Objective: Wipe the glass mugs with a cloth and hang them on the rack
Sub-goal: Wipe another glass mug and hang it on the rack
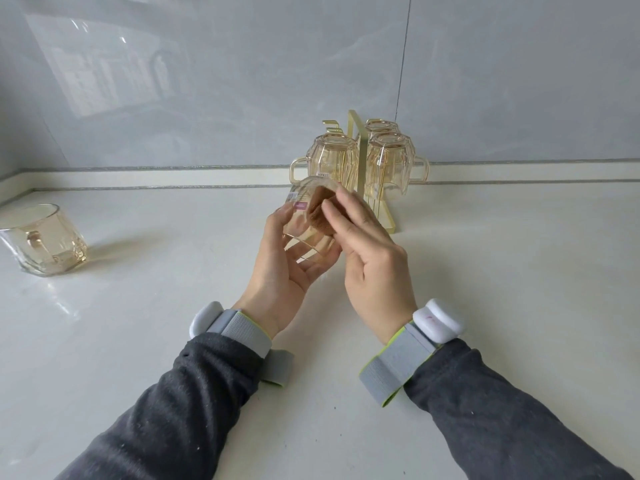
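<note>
You were mid-wipe, left hand (284, 271) gripping the amber faceted glass mug (306, 242), right hand (372, 261) pinching the brown cloth (317, 213) against it; the next move would probably call for the gold metal rack (358, 157) just beyond your grip

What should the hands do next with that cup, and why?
Probably turn the mug a bit in the left hand, so the cloth pinched by the right hand rubs a fresh patch. The cloth is against the glass, so wiping seems unfinished; hanging on the rack comes later.

A shiny white surface (485, 271) meets a smooth grey wall (242, 81). Light from a window shines on the wall.
</note>
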